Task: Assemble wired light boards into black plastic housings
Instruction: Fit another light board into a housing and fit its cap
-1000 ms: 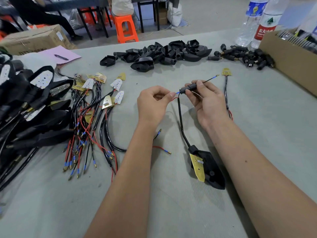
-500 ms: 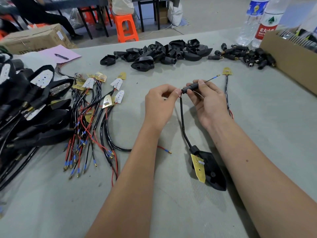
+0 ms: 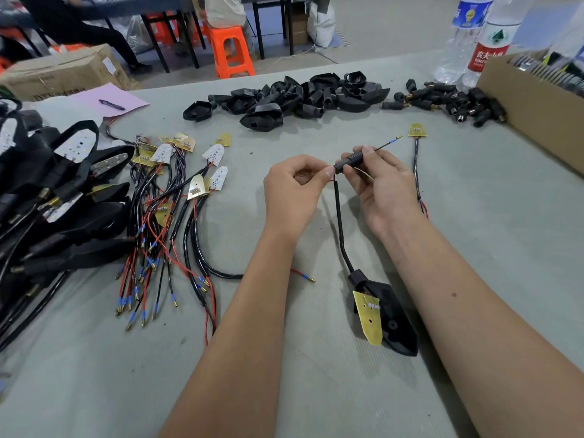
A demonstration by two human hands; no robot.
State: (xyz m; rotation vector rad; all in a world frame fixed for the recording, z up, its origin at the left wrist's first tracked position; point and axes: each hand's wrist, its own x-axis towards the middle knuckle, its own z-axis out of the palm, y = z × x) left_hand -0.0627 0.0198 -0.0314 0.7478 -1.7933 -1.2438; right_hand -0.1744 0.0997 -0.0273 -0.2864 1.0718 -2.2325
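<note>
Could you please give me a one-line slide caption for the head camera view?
Both hands thread a wire through a small black tubular stem: right hand grips it, left hand pinches its end.

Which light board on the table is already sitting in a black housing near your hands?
The yellow light board by the right forearm: it lies tilted in a black housing. The bundled boards at left lie bare.

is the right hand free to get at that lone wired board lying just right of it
Probably not yet: the right hand pinches the black sleeve. The lone wired board lies unobstructed on bare table beside it.
</note>
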